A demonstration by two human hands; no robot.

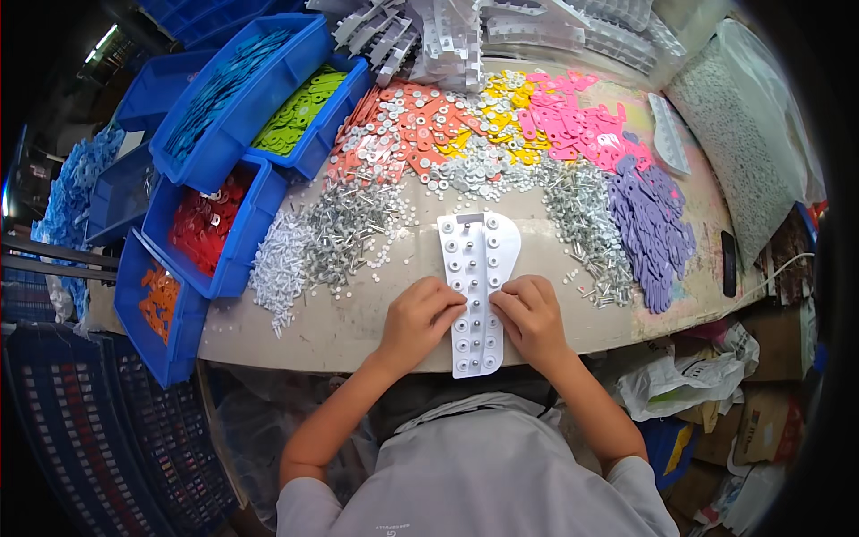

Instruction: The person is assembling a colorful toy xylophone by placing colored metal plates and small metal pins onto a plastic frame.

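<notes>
White tray on the table, at the 6 o'clock edge, long axis 12-to-6. Left hand on its 9 o'clock side, right hand on its 3 o'clock side; fingers on both pinched narrow. We can't tell if they hold a small part: tips too hard to make out. Hands cover part of the tray's rims. White racks near 12, cut off by the frame; dark crates at 8, contents unclear to us.

hands: flanking white tray | blue bins: left | purple pieces: right
</notes>
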